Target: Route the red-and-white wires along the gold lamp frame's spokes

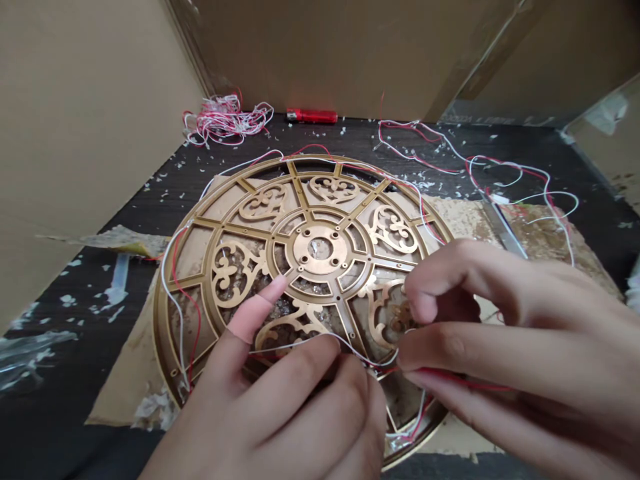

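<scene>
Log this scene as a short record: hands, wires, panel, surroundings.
left hand: pink-capped finger above the panel, wires running by the fingers
right hand: pinching the red and white wires
panel: round gold-coloured openwork panel, resting on a cardboard sheet
nearby: tangled wire bundle, red lighter, metal blade
surface: dark tabletop scattered with white flecks
</scene>
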A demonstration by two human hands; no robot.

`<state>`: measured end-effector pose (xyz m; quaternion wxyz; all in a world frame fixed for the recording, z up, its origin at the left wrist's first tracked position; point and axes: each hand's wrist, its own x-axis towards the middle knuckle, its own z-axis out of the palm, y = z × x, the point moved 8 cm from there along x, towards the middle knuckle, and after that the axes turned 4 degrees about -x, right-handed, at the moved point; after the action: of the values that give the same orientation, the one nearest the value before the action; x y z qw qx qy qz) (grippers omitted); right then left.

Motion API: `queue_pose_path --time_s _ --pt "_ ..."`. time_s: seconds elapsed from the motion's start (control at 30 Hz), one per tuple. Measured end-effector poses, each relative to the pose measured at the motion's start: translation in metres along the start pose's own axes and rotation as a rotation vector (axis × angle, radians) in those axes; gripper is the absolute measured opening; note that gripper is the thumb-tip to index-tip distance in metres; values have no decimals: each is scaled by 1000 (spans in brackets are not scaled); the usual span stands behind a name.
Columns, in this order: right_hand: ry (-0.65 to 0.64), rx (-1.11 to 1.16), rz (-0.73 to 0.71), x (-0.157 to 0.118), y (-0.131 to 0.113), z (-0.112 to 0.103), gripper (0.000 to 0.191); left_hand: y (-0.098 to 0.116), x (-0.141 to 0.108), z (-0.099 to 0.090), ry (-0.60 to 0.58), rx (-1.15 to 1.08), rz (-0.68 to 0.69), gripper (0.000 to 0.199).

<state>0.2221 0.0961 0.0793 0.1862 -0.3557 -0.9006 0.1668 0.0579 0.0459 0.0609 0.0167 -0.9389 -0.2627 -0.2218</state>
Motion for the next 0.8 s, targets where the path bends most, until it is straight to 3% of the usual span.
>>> queue_pose_path --time_s 0.17,0.37,0.53,0.67,0.8 --pt "13 -40 -32 6 -5 1 33 -3 3 -6 62 -17 -52 10" --pt "-2 -34 -74 8 -8 4 30 -6 8 -11 209 -75 -107 38" --pt "0 43 -68 3 -4 2 20 -5 6 -5 78 -10 -38 15" --pt "-13 107 -64 0 -5 3 21 -3 3 -4 13 8 4 26" --pt "0 113 -43 2 -6 2 21 -3 7 -4 23 10 -5 20"
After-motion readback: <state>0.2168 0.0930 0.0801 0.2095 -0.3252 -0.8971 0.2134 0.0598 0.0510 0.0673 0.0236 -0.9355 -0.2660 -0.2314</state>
